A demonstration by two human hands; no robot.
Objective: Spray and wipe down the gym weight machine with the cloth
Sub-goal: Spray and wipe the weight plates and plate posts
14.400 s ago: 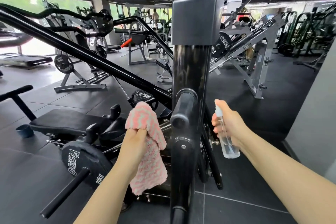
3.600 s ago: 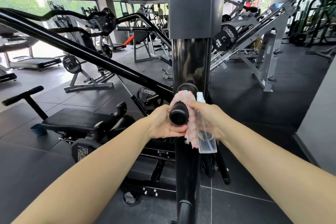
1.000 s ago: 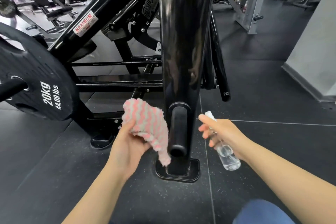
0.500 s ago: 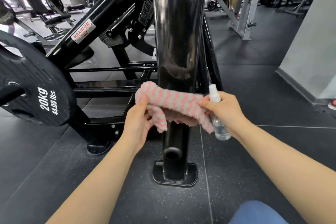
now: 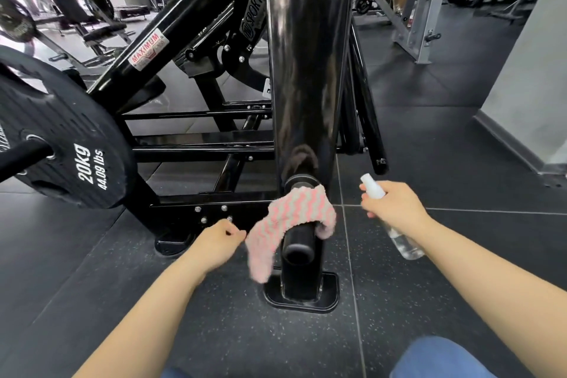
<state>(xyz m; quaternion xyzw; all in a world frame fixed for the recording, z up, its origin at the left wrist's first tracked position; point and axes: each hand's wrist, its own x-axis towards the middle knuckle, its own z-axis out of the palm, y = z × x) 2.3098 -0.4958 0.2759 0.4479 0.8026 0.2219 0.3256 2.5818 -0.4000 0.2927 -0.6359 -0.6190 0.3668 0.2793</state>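
The weight machine's glossy black upright post (image 5: 306, 70) stands right in front of me, bolted to the floor. A short black peg (image 5: 297, 248) sticks out low on it toward me. The pink-and-grey striped cloth (image 5: 294, 209) lies draped over that peg, its left end hanging down. My left hand (image 5: 219, 241) is at the cloth's left edge and pinches it with curled fingers. My right hand (image 5: 395, 209) is to the right of the post and grips the clear spray bottle (image 5: 405, 242), with its white nozzle pointing up and left.
A black 20 kg weight plate (image 5: 70, 138) hangs on a bar at the left, close to my left arm. The machine's slanted black frame (image 5: 184, 24) runs behind it. A grey wall (image 5: 537, 70) stands at the right. My knee in blue jeans (image 5: 438, 359) shows at the bottom.
My right hand has let go of the cloth and pulled away to the right with the bottle. The cloth has come down from the post onto the peg, with only my left hand at it.
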